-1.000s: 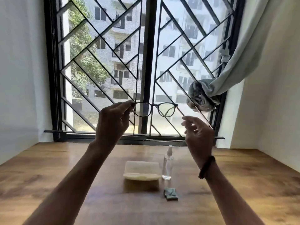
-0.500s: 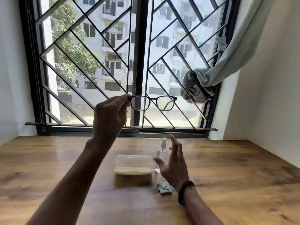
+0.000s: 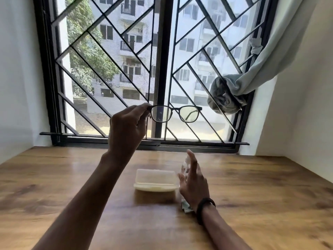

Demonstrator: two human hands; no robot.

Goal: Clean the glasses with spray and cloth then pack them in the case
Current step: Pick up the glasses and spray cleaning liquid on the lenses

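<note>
My left hand (image 3: 127, 129) holds the dark-framed glasses (image 3: 175, 114) up against the window, pinching their left corner. A pale translucent case (image 3: 155, 180) lies shut on the wooden table (image 3: 261, 195). Right of it stands a small clear spray bottle (image 3: 184, 166), mostly hidden behind my right hand (image 3: 193, 183). That hand is low by the bottle with its fingers spread around it; I cannot tell whether they touch it. A folded green cloth (image 3: 185, 207) peeks out under my right wrist.
A black window grille (image 3: 162, 69) fills the back, with a sill rail along the table's far edge. A grey curtain (image 3: 252, 82) is knotted at the right. White walls close in on both sides.
My right hand has dropped from beside the glasses down to the spray bottle. My left hand keeps the glasses raised. The view has shifted slightly.
</note>
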